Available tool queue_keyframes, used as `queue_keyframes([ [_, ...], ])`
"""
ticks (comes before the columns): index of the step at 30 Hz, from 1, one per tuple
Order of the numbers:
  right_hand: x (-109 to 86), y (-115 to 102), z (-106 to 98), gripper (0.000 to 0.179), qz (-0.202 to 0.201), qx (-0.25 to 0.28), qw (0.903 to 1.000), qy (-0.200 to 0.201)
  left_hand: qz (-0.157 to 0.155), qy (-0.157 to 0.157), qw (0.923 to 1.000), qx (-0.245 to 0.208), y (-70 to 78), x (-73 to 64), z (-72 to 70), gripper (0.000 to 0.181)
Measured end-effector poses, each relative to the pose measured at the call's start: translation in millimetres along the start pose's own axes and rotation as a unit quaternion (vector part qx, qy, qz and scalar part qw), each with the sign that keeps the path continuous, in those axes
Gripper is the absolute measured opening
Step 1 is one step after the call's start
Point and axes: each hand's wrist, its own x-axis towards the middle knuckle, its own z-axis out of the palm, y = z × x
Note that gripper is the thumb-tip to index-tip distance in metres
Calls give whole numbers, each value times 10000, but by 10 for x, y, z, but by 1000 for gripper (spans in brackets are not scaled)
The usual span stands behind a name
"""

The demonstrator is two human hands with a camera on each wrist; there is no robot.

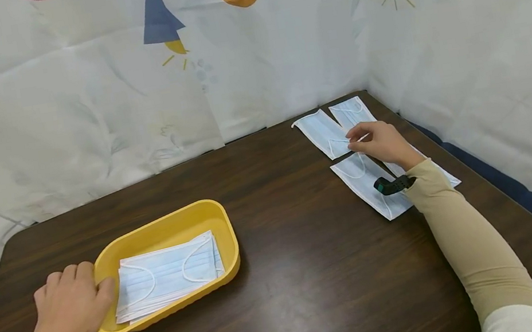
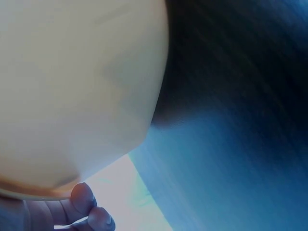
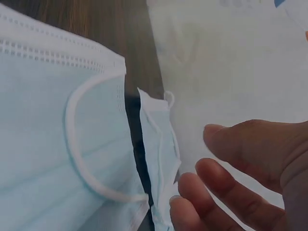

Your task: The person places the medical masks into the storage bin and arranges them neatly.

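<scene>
My left hand (image 1: 68, 304) grips the left end of a yellow plastic basket (image 1: 162, 237), thumb over the rim and fingers outside. Pale blue face masks (image 1: 173, 273) lie stacked inside it, their white ear loops on top. At the far right, my right hand (image 1: 379, 142) is above several face masks laid flat on the table. Its fingertips are close to the ear loop of the far left mask (image 1: 312, 127). In the right wrist view, thumb and fingers stand apart with nothing between them. A nearer mask (image 1: 365, 182) and one at the back corner (image 1: 353, 108) flank the hand; the forearm partly hides another.
The dark wooden table (image 1: 285, 256) stands against a white printed curtain (image 1: 280, 59) at the back and right. A dark blue surface (image 1: 505, 192) lies beyond the table's right edge. Each wrist wears a black band (image 1: 394, 184).
</scene>
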Motion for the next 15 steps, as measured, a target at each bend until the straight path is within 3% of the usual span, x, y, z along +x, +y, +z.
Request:
queue_keyframes([
  [15, -14, 155, -78, 35, 331, -190, 9982, -465, -66, -105, 9999, -71, -27, 12, 35, 47],
])
